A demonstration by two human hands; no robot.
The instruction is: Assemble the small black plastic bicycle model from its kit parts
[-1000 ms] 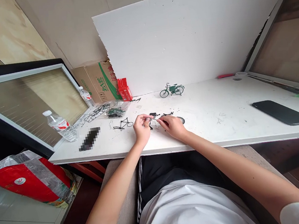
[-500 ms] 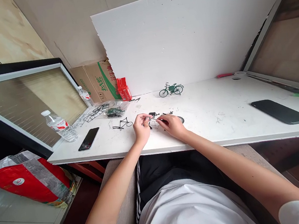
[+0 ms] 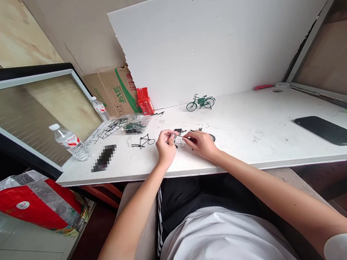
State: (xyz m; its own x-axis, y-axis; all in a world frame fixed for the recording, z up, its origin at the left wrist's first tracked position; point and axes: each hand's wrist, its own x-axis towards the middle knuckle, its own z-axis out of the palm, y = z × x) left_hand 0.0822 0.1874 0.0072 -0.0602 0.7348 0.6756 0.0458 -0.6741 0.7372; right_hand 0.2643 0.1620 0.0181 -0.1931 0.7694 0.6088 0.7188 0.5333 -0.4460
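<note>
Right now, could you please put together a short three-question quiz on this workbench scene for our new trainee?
1. True or false: the finished green bicycle model stands near the white backboard, apart from both hands.
2. Which lies farthest right on the table? A) water bottle B) black phone C) red box
3. What do the left hand and right hand pinch between them?

Key: 1 true. 2 B. 3 a small dark model part; too small to identify further.
</note>
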